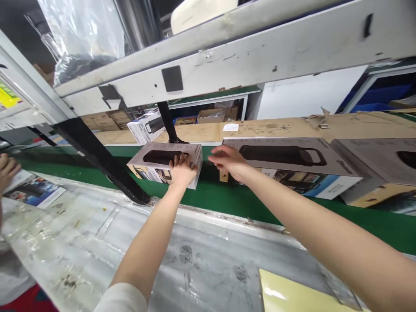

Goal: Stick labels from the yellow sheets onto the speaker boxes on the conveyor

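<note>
The person's left hand (182,172) lies on the small box (162,164), just to 11 o'clock of the picture's middle. Its fingers (179,159) are hooked over the top face at the box's right end, with the palm against the near side, so the hand grips the box. The box is white with a dark oblong product printed on top, and it lies flat on the green belt (227,199).

The right hand (229,163) hovers at 3 o'clock of the small box, just beside it. Its fingers are spread and loose and hold nothing. The fingertips point toward the small box's right end, and whether they touch it cannot be told. At 3 o'clock of this hand a long box (292,167) of the same print lies on the belt, its left end just behind the wrist. A third box (380,173) lies further on at 3 o'clock, close against the long one.

A white box (146,126) stands at 11 o'clock of the small box, beyond the belt, by a strip of brown cardboard (341,125). A black strut (100,158) slants down to the belt's near edge at 9 o'clock of the small box. A white beam (260,56) crosses overhead at 12 o'clock.

The worktop (130,242) at 6 o'clock is wrapped in scuffed clear film. A yellow sheet (292,297) lies on it at 5 o'clock. At 9 o'clock, by the picture's edge, another person's hand (6,170) rests near a printed leaflet (34,190).
</note>
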{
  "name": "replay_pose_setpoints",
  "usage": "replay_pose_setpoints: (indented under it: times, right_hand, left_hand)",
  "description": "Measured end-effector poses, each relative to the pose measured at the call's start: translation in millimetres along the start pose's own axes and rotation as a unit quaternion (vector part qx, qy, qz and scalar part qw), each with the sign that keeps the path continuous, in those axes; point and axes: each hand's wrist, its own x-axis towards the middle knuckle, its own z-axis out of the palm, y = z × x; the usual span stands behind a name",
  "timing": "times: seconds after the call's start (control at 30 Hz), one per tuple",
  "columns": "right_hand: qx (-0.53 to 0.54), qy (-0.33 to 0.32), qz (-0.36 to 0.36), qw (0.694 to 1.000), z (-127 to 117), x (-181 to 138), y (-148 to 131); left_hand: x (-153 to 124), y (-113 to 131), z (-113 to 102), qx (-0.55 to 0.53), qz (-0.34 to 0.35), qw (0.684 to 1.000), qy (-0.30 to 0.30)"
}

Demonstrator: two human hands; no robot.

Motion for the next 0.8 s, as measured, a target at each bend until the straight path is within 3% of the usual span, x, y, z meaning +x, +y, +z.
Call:
replay_pose_setpoints:
  times: [0.1, 0.23, 0.57, 0.8]
  right_hand:
    - [-0.002, 0.031, 0.023, 0.999, 41.4, 48.3, 4.8]
    - [-0.018, 0.051, 0.065, 0.996, 66.6, 73.1, 15.0]
    - [-0.045, 0.077, 0.117, 0.989, 86.6, 84.3, 27.1]
    - [0.054, 0.069, 0.138, 0.986, 99.2, 68.9, 44.6]
  left_hand:
    - [0.9, -0.7, 6.2, 0.01, 0.009, 1.0, 0.02]
    - [0.6, -0.2, 12.9, 0.014, 0.009, 0.999, 0.03]
    - [0.9, -6.0, 13.3, 0.005, 0.006, 0.999, 0.042]
    - [1.4, -9.8, 14.1, 0.011, 0.007, 0.999, 0.049]
